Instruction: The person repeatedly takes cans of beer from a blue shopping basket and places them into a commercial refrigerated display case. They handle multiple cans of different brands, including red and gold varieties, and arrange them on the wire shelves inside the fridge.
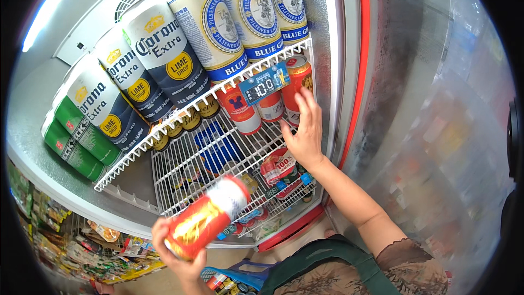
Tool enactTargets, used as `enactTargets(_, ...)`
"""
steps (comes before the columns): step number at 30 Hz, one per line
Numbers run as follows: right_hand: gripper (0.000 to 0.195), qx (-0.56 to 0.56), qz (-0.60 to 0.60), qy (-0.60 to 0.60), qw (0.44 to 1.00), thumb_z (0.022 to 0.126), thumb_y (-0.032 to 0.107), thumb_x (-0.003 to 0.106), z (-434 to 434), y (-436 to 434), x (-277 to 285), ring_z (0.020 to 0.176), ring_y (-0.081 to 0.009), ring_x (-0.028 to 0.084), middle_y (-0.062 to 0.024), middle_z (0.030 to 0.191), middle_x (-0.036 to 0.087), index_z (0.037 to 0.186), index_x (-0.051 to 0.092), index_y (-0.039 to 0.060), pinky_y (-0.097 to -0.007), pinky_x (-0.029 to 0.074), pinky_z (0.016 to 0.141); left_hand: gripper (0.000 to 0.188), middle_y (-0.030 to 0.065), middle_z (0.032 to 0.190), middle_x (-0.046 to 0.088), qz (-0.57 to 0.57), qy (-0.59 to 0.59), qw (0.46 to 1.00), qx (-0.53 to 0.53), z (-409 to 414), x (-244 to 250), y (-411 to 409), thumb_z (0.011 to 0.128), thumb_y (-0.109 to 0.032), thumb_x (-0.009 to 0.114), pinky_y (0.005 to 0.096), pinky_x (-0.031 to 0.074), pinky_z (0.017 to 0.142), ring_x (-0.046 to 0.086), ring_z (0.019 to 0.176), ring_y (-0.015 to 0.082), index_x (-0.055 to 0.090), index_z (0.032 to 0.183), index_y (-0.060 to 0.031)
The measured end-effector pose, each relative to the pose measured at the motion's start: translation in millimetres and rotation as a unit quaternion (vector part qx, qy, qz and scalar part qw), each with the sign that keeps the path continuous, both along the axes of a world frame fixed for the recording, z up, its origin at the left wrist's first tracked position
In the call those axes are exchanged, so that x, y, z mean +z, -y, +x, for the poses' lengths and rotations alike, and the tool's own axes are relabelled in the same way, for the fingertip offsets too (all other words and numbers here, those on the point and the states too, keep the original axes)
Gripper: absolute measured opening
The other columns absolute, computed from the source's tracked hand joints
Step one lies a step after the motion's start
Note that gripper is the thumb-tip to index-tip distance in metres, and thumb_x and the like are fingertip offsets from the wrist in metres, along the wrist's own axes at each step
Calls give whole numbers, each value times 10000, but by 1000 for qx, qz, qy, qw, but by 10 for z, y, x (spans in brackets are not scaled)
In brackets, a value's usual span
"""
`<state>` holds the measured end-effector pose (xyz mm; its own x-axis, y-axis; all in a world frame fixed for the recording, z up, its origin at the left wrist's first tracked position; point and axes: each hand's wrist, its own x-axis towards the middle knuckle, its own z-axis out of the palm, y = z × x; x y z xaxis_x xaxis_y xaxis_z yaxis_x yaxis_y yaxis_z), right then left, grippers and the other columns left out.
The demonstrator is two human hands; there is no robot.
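My left hand (180,250) grips a red and gold drink can (198,223) by one end, out in front of the wire shelf. The can is tilted and motion-blurred, with its white band up and to the right. My right hand (305,135) reaches into the cooler with thumb and fingers spread. Its fingertips are at the front of a red can (295,78) that stands at the shelf's right end; whether they press on it I cannot tell. Two more red cans (240,110) stand left of it, partly behind a blue price tag (264,84).
Above, a white wire shelf (204,97) bears tall Corona Extra (166,49), Blue Girl (260,12) and green Beck's cans (77,137). Budweiser cans (190,121) stand further back below. A blue basket (256,278) of cans sits by my body. The glass door (425,131) is at right.
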<state>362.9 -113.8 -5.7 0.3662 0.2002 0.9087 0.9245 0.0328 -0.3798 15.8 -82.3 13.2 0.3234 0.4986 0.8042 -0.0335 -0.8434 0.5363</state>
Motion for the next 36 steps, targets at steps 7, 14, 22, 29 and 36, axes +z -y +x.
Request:
enactTargets(7,920,-49,-56,-120,990,696,127,765,333,-26,31,1238,-413,418,-239,1382,333,1412,196,35,-458,399,994,707,192,1243,450,144,-27,989,-22,1338,339,-244,593,-26,750,394,401,973,496,1125,298,427,1222,-41)
enactTargets(14,878,32,-100,-192,976,679,145,781,416,93,132,1180,-374,487,-203,1270,455,1389,275,39,-424,437,965,722,179,1241,503,115,-68,991,-32,1891,383,-308,604,-66,792,372,444,940,531,1139,298,486,1258,-55)
enactTargets(22,851,64,-91,-182,977,669,122,783,504,117,122,1160,-353,508,-186,1244,480,1389,336,47,-408,435,963,851,208,1171,576,-72,38,995,-63,2440,326,-391,609,-206,870,358,499,900,615,1051,290,408,1276,51)
enactTargets(29,874,61,-97,-188,976,677,92,799,524,121,63,1188,-344,495,-189,1275,472,1410,324,61,-410,424,990,966,228,1273,506,-39,4,999,-1,2697,210,-222,744,-278,777,379,420,990,533,1174,304,173,1422,52)
enactTargets(36,846,115,-64,-193,972,703,105,785,591,130,-39,1232,-332,470,-201,1316,474,1408,324,27,-403,394,1021,916,292,1347,407,-97,-5,992,-79,2840,226,-277,756,-276,750,419,333,1056,410,1265,393,215,1390,112)
